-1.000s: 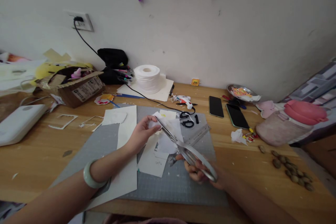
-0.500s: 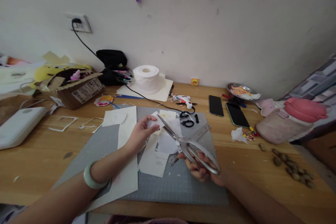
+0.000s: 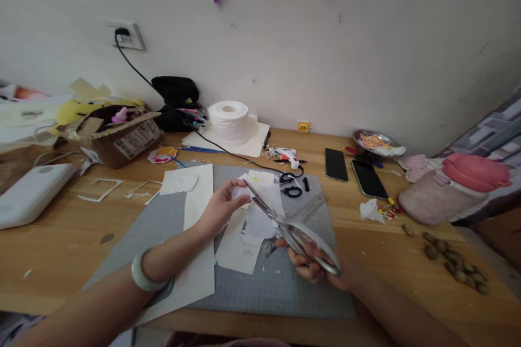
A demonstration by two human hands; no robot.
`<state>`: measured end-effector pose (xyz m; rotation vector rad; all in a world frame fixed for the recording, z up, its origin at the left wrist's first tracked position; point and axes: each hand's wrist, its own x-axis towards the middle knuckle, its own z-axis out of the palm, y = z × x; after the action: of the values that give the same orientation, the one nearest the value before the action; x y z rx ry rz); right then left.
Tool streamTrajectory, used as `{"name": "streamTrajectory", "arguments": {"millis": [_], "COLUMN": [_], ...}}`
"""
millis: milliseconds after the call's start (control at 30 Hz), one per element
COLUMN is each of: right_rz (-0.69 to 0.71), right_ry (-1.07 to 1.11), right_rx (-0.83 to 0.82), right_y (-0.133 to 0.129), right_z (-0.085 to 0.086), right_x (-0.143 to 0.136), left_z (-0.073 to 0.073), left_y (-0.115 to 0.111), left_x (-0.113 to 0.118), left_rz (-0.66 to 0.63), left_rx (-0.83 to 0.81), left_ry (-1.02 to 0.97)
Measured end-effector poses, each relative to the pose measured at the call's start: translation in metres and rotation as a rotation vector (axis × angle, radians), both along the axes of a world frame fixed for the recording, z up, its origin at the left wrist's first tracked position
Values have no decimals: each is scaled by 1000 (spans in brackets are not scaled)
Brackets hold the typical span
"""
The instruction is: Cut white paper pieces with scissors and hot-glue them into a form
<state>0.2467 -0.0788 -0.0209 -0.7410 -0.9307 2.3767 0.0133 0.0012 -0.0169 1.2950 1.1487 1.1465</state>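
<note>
My left hand (image 3: 223, 207) pinches a small piece of white paper (image 3: 241, 191) between thumb and fingers. Around the handles of large silver scissors (image 3: 291, 227) my right hand (image 3: 311, 265) is closed. The blades are slightly parted and point up-left, their tips at the paper by my left fingers. Below them, loose white paper sheets (image 3: 240, 257) lie on a grey cutting mat (image 3: 280, 295). A larger cream sheet (image 3: 199, 276) runs under my left forearm. Black-handled scissors (image 3: 291, 191) and a metal ruler (image 3: 311, 207) rest on the mat to the right.
Behind the mat are a white tissue roll (image 3: 228, 123) and a glue gun (image 3: 288, 156) with a black cord. Two phones (image 3: 336, 165) and a metal bowl (image 3: 374, 143) stand at the back right. An open cardboard box (image 3: 118, 138) is at left; brown nuts (image 3: 458, 265) lie at right.
The silver scissors' blades have closed slightly at the paper. Both hands stay in nearly the same place, and the whole view has shifted a little.
</note>
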Motion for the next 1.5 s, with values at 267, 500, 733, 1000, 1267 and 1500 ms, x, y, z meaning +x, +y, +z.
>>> {"name": "streamTrajectory", "arguments": {"millis": [267,500,733,1000,1267,1500], "right_rz": [5,-10,16,-3,0,-10], "right_ry": [-46,-34,-58,-87,-120,-87], "right_rx": [-52,17,32,73,62,57], "right_y": [2,1,2,1,0,0], "right_z": [5,2,-1,3,-1,2], "right_x": [-2,-2,0,-3,0,-2], "left_z": [-8,-5,-5,-6,-3,1], "left_y": [3,2,2,2,0,-1], "left_x": [-3,-2,-3,-4,-2,-3], "left_rz": [-15,-24,-28,-20,-3,48], "left_rx": [40,36,62,73,38,4], "left_ry": [13,22,33,35,-16,-59]}}
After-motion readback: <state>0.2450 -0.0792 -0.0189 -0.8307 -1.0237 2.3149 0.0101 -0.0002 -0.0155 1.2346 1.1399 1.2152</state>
